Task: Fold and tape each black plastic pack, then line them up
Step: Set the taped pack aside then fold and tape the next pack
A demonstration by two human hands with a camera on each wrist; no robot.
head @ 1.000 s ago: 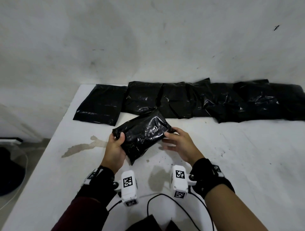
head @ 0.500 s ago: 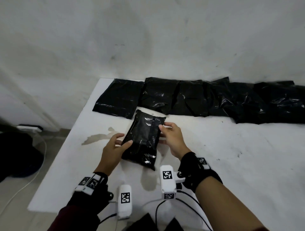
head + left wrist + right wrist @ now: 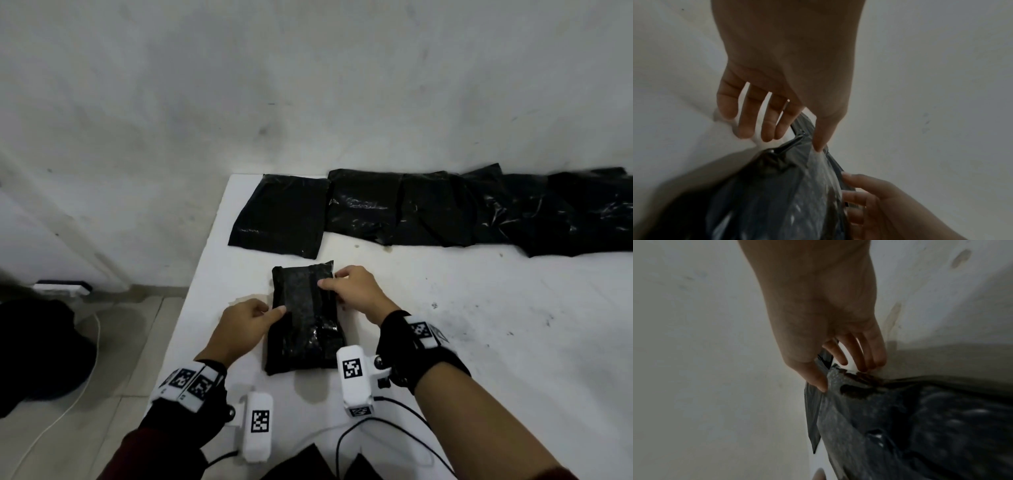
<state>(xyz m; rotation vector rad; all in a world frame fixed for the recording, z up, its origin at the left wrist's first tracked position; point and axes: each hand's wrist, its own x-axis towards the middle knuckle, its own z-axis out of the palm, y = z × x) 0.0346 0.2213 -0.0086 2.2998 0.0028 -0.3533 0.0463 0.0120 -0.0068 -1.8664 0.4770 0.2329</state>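
A folded black plastic pack [image 3: 303,322] lies lengthwise on the white table [image 3: 479,325], with a strip of clear tape along its top. My left hand [image 3: 274,311] is at its left side, thumb pressing on the top and fingers straight beside it. My right hand [image 3: 330,278] is at the far right corner, thumb on the pack and fingers reaching past its edge. In the left wrist view the left hand [image 3: 797,138] presses its thumb on the taped pack [image 3: 777,194]. In the right wrist view the right hand [image 3: 832,373] presses its thumb on the pack [image 3: 900,426].
Several black packs form a row [image 3: 435,209] along the table's back edge by the wall, the leftmost one [image 3: 281,216] flat. The table's left edge [image 3: 191,298] is close to the pack. On the floor to the left lie a dark bundle [image 3: 34,349] and a white cable [image 3: 78,394].
The pack was held tilted above the table; it now lies flat and lengthwise. Both hands have shifted from gripping it to pressing on its top.
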